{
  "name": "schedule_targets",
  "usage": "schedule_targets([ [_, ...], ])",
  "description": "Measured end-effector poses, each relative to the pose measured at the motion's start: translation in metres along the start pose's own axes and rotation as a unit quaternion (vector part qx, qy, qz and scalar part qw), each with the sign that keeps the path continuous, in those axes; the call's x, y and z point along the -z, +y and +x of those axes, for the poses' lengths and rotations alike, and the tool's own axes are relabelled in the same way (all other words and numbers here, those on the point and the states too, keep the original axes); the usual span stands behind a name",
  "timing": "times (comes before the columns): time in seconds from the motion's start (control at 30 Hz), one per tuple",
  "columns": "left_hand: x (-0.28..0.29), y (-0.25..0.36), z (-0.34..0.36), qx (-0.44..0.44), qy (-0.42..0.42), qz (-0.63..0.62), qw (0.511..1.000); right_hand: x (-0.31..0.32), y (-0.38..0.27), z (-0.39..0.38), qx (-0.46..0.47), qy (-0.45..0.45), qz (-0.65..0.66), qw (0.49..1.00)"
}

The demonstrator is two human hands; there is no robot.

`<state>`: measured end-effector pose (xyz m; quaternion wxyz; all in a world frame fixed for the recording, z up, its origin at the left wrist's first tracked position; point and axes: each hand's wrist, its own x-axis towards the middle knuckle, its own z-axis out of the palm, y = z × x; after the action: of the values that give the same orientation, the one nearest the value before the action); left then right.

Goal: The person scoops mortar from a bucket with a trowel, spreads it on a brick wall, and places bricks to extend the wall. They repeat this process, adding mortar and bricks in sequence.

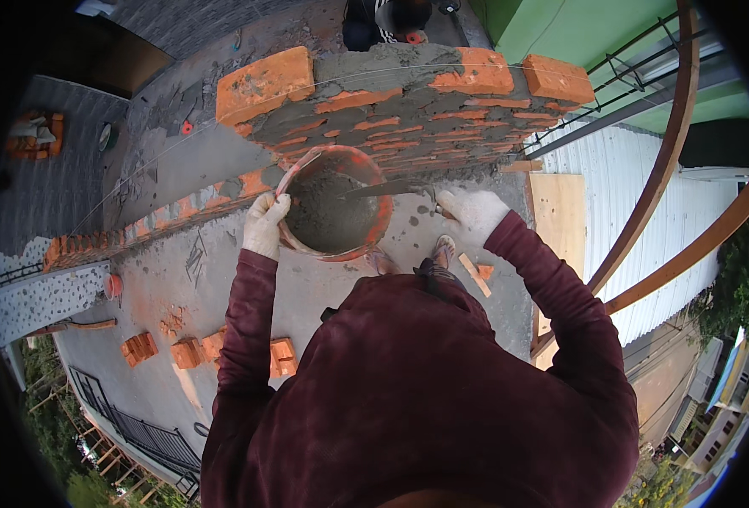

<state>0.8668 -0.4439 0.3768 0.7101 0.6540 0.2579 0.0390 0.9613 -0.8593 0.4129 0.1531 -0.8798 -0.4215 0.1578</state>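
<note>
- Mortar bucket (pixel 334 203), orange and smeared grey, sits just in front of the person, between the two gloved hands, against the foot of the brick wall; it looks about half full of wet grey mortar.
- Left hand (pixel 264 224) is closed over the bucket's near-left rim, gripping it.
- Right hand (pixel 473 212) is wrapped around the handle of a trowel (pixel 387 188), whose blade reaches into the bucket and lies on the mortar.
- Judging by the wall (pixel 391 110), several courses are laid and the top one is partly done: bricks at both ends, a fresh mortar bed with no brick between them, so more bricks are due.
- String line (pixel 179 144) runs across the top course.
- Loose bricks (pixel 188 351) lie on the concrete slab (pixel 205 279) at the left, well apart from the bucket.
- Brick scraps (pixel 478 273) lie by the person's foot, a tripping risk.
</note>
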Motion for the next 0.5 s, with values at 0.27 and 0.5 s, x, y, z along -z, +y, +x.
schedule_targets([
  [0.27, -0.075, 0.076, 0.001, -0.069, -0.101, 0.182, 0.976, -0.004, -0.037, 0.039, -0.008, -0.023, -0.086, 0.996],
  [0.5, -0.12, 0.101, -0.021, -0.073, -0.134, 0.311, 0.938, 0.054, -0.015, -0.013, -0.01, -0.064, -0.113, 0.991],
])
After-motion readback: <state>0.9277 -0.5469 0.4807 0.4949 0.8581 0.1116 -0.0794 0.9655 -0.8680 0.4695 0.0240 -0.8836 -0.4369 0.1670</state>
